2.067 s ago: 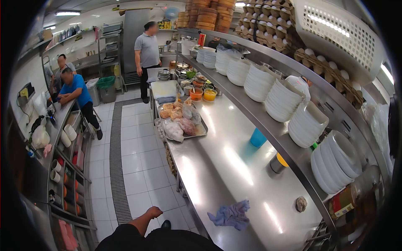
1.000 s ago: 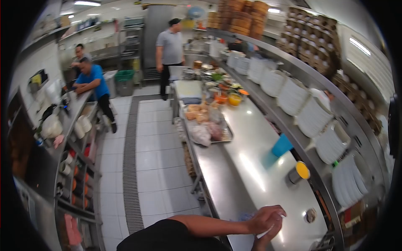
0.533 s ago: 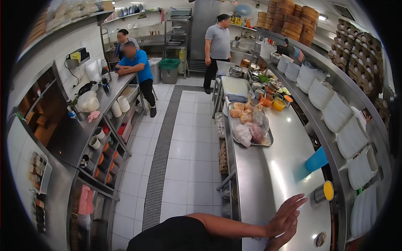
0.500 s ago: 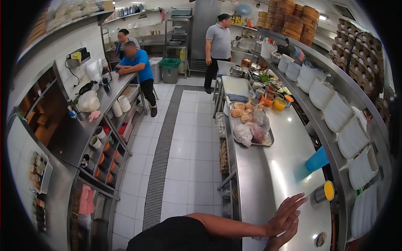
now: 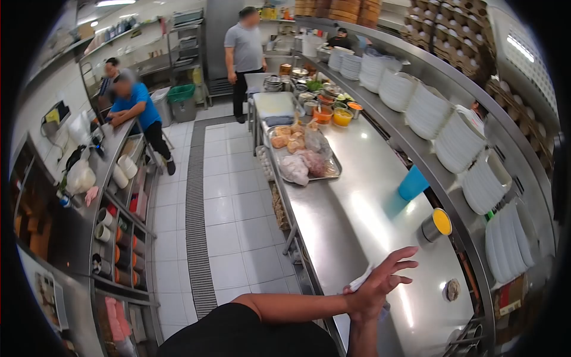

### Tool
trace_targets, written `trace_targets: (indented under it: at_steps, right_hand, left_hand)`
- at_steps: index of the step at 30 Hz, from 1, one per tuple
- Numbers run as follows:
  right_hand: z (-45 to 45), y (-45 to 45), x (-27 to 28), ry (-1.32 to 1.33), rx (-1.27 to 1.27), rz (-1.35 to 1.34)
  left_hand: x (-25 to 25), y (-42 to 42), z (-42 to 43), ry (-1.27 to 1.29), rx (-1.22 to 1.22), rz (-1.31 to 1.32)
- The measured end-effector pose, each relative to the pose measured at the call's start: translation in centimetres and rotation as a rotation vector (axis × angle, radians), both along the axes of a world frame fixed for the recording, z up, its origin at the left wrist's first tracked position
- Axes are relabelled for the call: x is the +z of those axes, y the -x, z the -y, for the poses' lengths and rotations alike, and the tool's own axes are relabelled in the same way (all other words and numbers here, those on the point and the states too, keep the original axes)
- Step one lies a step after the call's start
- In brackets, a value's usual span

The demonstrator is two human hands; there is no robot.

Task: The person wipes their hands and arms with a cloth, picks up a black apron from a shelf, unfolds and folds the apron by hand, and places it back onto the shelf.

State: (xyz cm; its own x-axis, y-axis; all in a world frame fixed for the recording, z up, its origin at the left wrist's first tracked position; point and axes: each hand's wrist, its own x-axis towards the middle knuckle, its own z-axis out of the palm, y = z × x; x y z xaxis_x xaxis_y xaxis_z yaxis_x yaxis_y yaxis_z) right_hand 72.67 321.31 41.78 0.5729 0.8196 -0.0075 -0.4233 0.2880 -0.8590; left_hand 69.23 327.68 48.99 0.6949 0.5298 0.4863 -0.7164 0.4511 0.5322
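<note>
My left hand (image 5: 386, 282) is held over the right-hand steel counter, palm turned sideways and fingers spread. My right hand (image 5: 361, 312) is crossed against it at the wrist and mostly hidden behind it. A white sheet, paper or thin cloth (image 5: 361, 278), sticks up behind the back of my left hand, with a fingertip at its edge; it appears gripped by my right hand. Beyond my hands stand a metal can with a yellow top (image 5: 437, 225) and a blue plastic tumbler (image 5: 412, 183). A small round crumpled object (image 5: 452, 290) lies on the counter.
A metal tray (image 5: 338, 169) carries bagged food, with sauce containers (image 5: 342, 117) beyond it. Stacked white plates (image 5: 423, 113) line the shelf at right. Two people lean at the left counter (image 5: 113, 157); a person in grey (image 5: 244, 47) stands at the back. A drain grate (image 5: 193, 214) crosses the floor.
My view has swung to the right, so the scene sits further left. My hands, pressed together before, have turned; the left fingers are now spread, and the white sheet shows more.
</note>
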Motion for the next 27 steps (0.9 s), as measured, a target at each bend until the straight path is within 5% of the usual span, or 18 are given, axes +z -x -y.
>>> trace_targets:
  at_steps: [5,9,13,15,18,20,24,27]
  right_hand:
    - [0.0,0.4,-1.5,0.058,-0.056,0.118]
    - [0.4,0.3,-2.3,0.092,-0.125,0.179]
    - [1.3,0.5,-3.1,0.122,-0.173,0.234]
    - [1.6,0.0,-3.5,0.141,-0.22,0.262]
    - [2.2,-2.3,-3.8,0.22,-0.375,0.299]
    - [2.9,-3.8,-3.2,0.154,-0.418,0.222]
    - [2.4,-2.1,1.6,-0.225,-0.118,-0.108]
    - [1.8,-1.1,2.9,-0.193,-0.086,0.116]
  left_hand:
    - [-2.1,0.8,-0.2,-0.375,0.14,-0.149]
    - [-3.2,1.0,-1.0,-0.768,0.357,-0.03]
    - [-3.4,0.9,-0.3,-0.717,0.264,0.103]
    - [-3.9,0.7,-0.9,-1.077,0.475,0.186]
    - [-4.3,1.2,-1.3,-1.277,0.744,0.063]
    - [-5.0,1.4,-2.0,-1.202,0.716,-0.08]
    - [-6.0,0.8,-0.9,-1.122,0.626,-0.31]
    - [-6.9,-0.2,-1.4,-1.081,0.628,-0.302]
